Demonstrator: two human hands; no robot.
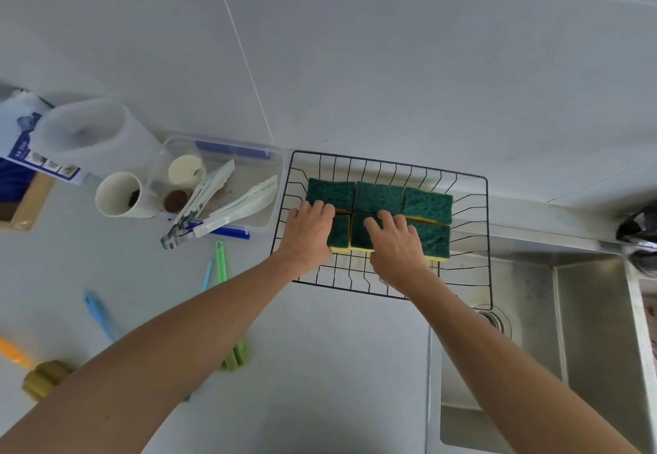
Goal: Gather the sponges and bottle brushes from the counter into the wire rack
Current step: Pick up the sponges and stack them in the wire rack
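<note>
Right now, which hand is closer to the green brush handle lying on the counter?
Left. The left hand rests on the sponges at the rack's left side, just right of the green brush handle. The right hand lies farther right, on the middle sponges.

We count six sponges [379, 198] in the one wire rack [476, 183], green side up, laid in two rows of three. On the counter [320, 364] we see four bottle brushes: one with a green handle [220, 261], two with blue handles [99, 315], the second [207, 276] mostly hidden behind an arm, and one with an orange handle [12, 350]. We count two hands, the left hand [307, 231] and the right hand [396, 244]. Beside the rack stands one clear plastic container [277, 169], holding two pairs of white tongs [238, 204]. We find two white cups, one [119, 194] on the counter and one [186, 168] inside the container, and one sink [586, 329].
</note>
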